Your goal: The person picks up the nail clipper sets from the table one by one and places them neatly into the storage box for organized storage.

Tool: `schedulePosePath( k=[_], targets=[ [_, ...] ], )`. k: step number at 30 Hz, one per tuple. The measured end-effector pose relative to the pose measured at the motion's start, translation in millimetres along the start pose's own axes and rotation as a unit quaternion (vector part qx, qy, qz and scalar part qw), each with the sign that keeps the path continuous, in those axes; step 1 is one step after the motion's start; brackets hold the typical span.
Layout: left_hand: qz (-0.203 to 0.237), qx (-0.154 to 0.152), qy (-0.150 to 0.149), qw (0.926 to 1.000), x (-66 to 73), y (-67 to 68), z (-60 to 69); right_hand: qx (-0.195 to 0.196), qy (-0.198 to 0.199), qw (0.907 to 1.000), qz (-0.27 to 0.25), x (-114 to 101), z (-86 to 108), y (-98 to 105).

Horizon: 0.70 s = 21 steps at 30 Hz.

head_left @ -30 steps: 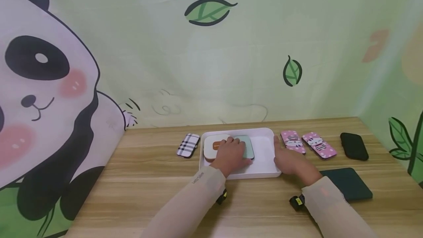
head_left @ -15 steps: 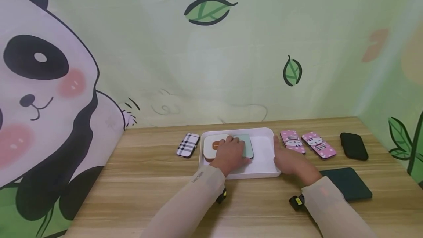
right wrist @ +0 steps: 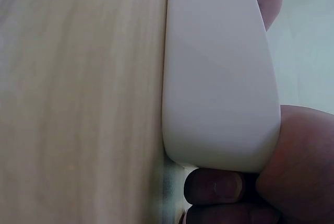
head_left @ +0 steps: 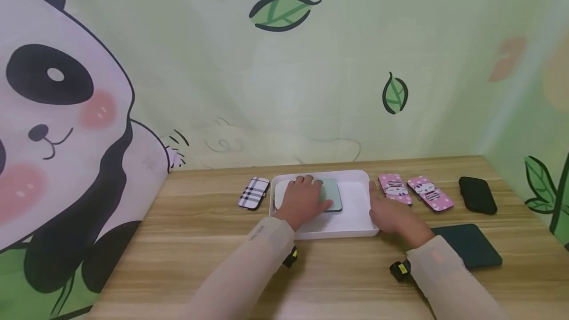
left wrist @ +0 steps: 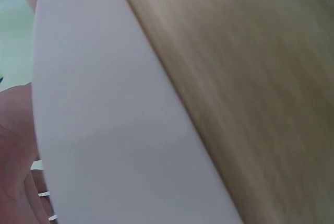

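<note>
A shallow white tray sits on the wooden table in the head view. Inside it lie a flat, rounded white case at the left and a mint-green flat case beside it. My left hand rests over both cases with its fingers extended, covering much of the white one. At the tray's right end, my right hand grips the wall. The right wrist view has its fingers against the outside of the tray wall. In the left wrist view the tray's front wall hides most of the left hand.
Left of the tray lies a plaid case. To its right are two pink cartoon-print cases and a black case. A dark green flat item lies partly under the right forearm. A printed cloth backdrop stands behind the table.
My left hand has shifted slightly left and its fingers have spread, covering more of the white case and exposing more of the mint one. The right hand keeps its place on the tray.
</note>
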State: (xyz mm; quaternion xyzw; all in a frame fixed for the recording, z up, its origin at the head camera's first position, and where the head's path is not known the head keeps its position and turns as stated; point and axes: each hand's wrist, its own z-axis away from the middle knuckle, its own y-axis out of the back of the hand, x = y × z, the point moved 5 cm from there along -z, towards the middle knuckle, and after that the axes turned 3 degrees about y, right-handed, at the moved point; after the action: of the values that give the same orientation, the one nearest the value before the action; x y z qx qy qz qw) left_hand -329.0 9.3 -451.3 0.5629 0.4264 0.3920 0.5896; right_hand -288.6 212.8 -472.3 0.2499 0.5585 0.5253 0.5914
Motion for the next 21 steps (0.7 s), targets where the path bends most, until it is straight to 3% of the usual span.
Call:
schedulePosePath(
  k=[7,12,21],
  targets=[
    [0.005,-0.007,0.032,0.9994,-19.3,5.2,-4.9,0.002,0.004,1.0,0.003,-0.7,0.2,1.2],
    [0.027,0.009,0.058,0.9979,-34.7,10.6,-8.4,0.003,0.006,1.0,0.002,-0.1,-0.4,1.2],
    [0.067,0.041,0.103,0.9916,-73.0,15.1,-3.6,0.004,-0.001,1.0,0.004,3.9,-4.3,-2.5]
  ],
)
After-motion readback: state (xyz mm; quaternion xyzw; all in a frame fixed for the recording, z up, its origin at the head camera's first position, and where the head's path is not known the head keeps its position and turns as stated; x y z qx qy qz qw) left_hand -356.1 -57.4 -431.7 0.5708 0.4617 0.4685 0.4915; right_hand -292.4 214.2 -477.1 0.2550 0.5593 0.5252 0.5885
